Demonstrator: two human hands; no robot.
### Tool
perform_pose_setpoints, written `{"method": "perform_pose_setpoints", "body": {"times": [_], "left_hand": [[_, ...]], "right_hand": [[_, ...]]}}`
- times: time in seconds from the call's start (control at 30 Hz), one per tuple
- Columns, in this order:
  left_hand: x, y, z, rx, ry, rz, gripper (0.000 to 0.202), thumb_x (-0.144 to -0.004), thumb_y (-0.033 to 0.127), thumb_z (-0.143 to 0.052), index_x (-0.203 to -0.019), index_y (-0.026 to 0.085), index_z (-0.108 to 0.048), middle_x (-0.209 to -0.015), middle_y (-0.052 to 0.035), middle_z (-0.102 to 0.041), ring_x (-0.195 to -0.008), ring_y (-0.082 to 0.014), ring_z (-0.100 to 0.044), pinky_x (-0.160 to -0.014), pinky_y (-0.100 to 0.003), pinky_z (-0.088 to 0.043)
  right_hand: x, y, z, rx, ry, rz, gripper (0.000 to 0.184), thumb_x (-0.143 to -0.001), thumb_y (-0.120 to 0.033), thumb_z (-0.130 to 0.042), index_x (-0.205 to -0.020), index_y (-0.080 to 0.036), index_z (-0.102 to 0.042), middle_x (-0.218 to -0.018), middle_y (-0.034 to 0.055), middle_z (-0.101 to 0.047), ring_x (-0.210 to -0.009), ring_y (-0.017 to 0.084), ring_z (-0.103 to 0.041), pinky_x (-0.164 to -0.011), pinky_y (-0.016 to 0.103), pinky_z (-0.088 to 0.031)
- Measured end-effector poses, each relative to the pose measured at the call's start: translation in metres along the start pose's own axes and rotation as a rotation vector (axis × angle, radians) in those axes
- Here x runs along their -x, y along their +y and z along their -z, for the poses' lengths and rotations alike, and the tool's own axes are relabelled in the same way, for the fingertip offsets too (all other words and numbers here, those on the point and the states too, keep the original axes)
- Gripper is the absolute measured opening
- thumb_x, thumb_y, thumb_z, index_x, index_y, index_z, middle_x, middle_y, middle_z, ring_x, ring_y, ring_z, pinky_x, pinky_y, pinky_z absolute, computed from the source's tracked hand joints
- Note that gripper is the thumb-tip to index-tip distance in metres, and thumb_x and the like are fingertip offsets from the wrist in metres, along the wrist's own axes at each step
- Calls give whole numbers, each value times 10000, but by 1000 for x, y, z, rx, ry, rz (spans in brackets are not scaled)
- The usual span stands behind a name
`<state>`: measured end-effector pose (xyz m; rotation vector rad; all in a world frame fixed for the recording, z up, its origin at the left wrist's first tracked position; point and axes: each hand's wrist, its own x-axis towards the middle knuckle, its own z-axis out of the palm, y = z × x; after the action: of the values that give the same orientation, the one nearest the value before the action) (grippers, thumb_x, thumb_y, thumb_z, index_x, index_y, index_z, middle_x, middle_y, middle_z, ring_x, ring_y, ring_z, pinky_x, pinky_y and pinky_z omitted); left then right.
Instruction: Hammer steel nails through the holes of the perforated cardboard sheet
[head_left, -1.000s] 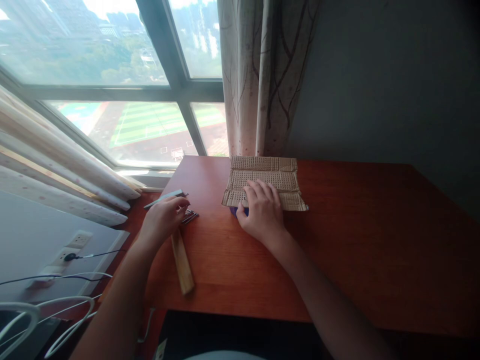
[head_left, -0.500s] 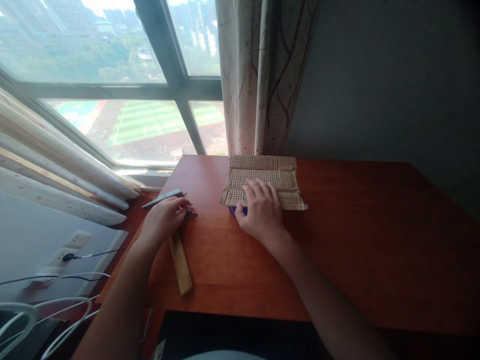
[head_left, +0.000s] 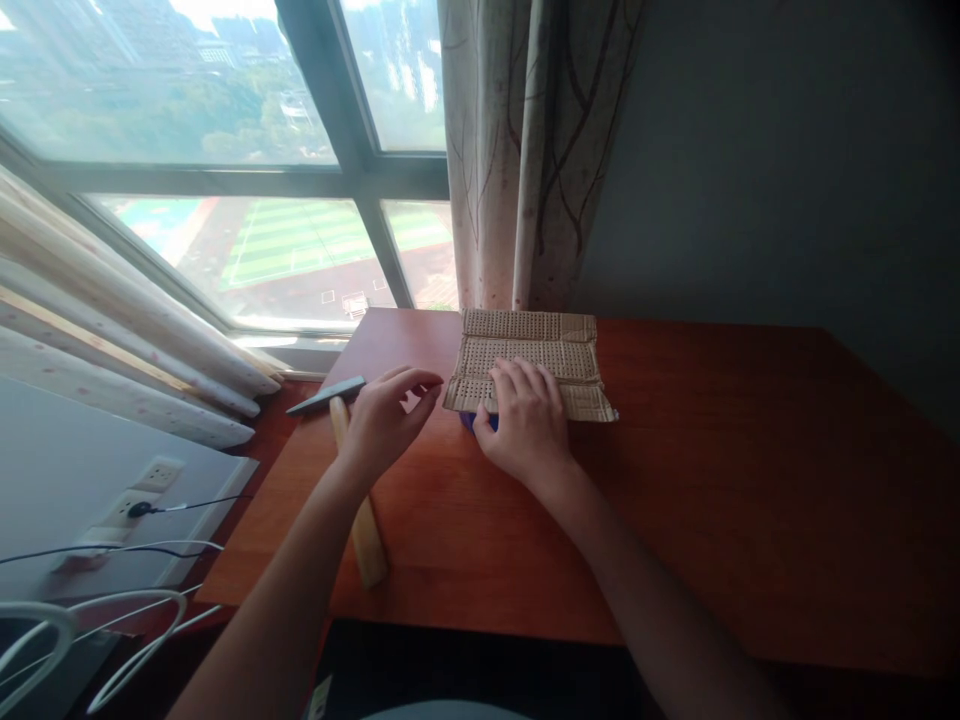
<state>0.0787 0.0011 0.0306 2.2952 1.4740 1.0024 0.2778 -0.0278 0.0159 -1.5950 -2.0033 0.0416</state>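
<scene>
A sheet of creased cardboard [head_left: 517,355] full of small holes lies on top of a dark blue object [head_left: 469,421], which is mostly hidden beneath it. My right hand [head_left: 529,410] holds the cardboard from the front, fingers on its top and thumb at the near edge by the blue object. Just left of the sheet, my left hand [head_left: 394,410] is raised with thumb and forefinger pinched together; whatever is between the tips is too small to make out. Under the left wrist lies a hammer with a wooden handle [head_left: 367,545] and a grey metal head [head_left: 326,396].
Everything lies on a reddish-brown wooden table [head_left: 712,500]. A window [head_left: 225,180] with curtains [head_left: 487,150] stands behind and to the left. Sockets [head_left: 142,505] and white cables [head_left: 142,650] are low on the left, beyond the table's edge.
My left hand has moved right, from the small dark nails beside the hammer to the cardboard's left edge, fingers pinched. Those nails are now hidden behind it. My right hand stays on the cardboard.
</scene>
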Motion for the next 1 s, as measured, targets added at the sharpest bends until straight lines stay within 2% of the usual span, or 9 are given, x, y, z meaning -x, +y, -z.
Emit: {"method": "perform_pose_setpoints", "body": {"times": [0.17, 0.27, 0.37, 0.47, 0.63, 0.7, 0.8, 0.87, 1.0], "left_hand": [[-18, 25, -18, 39, -122, -100, 120, -865, 214, -660, -945, 193, -746, -887, -46, -704, -742, -148, -634, -691, -268, -493], [-25, 26, -26, 50, -190, -153, 133, -854, 165, -662, -919, 200, -772, -889, -55, -703, -757, -157, -638, -721, -279, -504], [-28, 24, -30, 96, -209, -172, 166, -841, 124, -650, -906, 208, -778, -892, -55, -700, -784, -162, -642, -741, -279, -510], [-27, 23, -34, 168, -176, -154, 144, -842, 127, -635, -880, 194, -757, -888, -52, -683, -779, -156, -629, -738, -276, -506], [-27, 28, -37, 339, 26, -85, 79, -881, 185, -596, -878, 176, -675, -844, -35, -647, -783, -148, -596, -724, -271, -498], [-29, 32, -31, 438, 119, -30, 71, -904, 226, -587, -899, 181, -642, -847, -30, -654, -812, -146, -610, -748, -274, -510], [-31, 30, -11, 539, 270, 60, 88, -923, 267, -576, -918, 181, -595, -889, -39, -690, -805, -133, -643, -759, -273, -533], [-29, 19, 5, 441, 324, 136, 106, -918, 289, -578, -927, 183, -584, -894, -40, -706, -775, -127, -651, -716, -258, -538], [-11, -24, 31, 55, 236, 258, 189, -862, 364, -630, -930, 189, -646, -896, -35, -721, -753, -149, -663, -663, -262, -527]], "right_hand": [[0, 0, 0, -2, 5, -3, 552, -878, -304, -513, -1384, -86, -528, -1438, 152, -566, -1372, 326, -432, -1193, 506, -231], [-1, 0, -1, 1, -1, -4, 561, -872, -306, -516, -1388, -86, -523, -1432, 152, -570, -1369, 325, -433, -1194, 498, -228], [-1, 1, -1, 7, -2, -1, 561, -869, -312, -520, -1384, -90, -525, -1428, 152, -572, -1366, 326, -434, -1194, 497, -225], [-1, 1, -1, 10, 4, 0, 555, -879, -312, -509, -1386, -88, -522, -1424, 151, -575, -1363, 319, -438, -1195, 495, -223], [0, 1, 0, 10, 5, -7, 554, -883, -304, -502, -1392, -86, -520, -1438, 145, -566, -1367, 315, -434, -1194, 488, -227], [0, 0, 0, 10, 8, -7, 563, -874, -294, -508, -1394, -80, -519, -1436, 145, -567, -1365, 316, -434, -1195, 487, -227], [0, 0, -1, 6, 16, -12, 562, -875, -290, -501, -1397, -81, -520, -1426, 143, -576, -1355, 324, -443, -1191, 495, -234], [0, 0, -1, 1, 13, -14, 558, -879, -294, -496, -1396, -85, -522, -1414, 148, -586, -1347, 327, -451, -1185, 498, -243], [-1, 0, -1, -3, 6, -5, 548, -875, -298, -506, -1386, -101, -527, -1421, 153, -578, -1358, 325, -441, -1188, 504, -237]]}}
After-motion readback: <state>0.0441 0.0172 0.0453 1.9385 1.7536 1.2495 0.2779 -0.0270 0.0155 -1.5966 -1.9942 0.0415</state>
